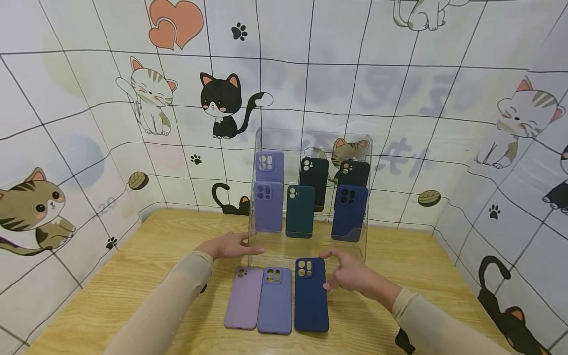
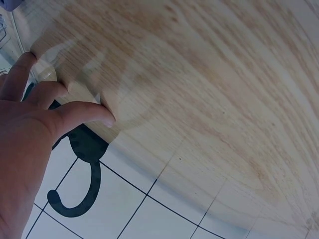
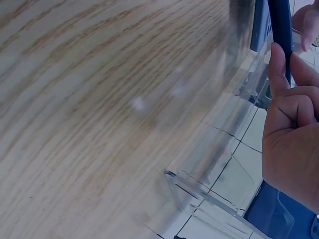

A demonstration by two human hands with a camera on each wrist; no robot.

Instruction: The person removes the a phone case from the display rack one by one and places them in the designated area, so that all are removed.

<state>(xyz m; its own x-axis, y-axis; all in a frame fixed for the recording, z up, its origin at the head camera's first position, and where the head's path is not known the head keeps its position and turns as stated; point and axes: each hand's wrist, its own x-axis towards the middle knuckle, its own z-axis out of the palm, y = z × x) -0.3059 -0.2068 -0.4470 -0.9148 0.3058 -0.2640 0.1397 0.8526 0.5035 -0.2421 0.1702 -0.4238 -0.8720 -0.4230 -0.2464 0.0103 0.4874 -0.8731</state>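
A navy blue phone case (image 1: 311,301) is pinched at its upper right edge between the thumb and finger of my right hand (image 1: 350,273). The right wrist view shows the same pinch from the side, with the case seen edge-on. My left hand (image 1: 232,245) is at the lower left edge of a clear display stand (image 1: 310,254), fingers spread and one reaching across its front. Left of the navy case, a periwinkle phone case (image 1: 275,308) and a mauve phone case (image 1: 244,303) lie side by side on the table.
The stand holds two purple cases (image 1: 268,209) at left, a dark green case (image 1: 300,212) and a black case (image 1: 317,172) in the middle, and another navy case (image 1: 348,217) below a black one (image 1: 358,170) at right. A cat-patterned sheet (image 1: 284,98) backs the wooden table (image 1: 177,227).
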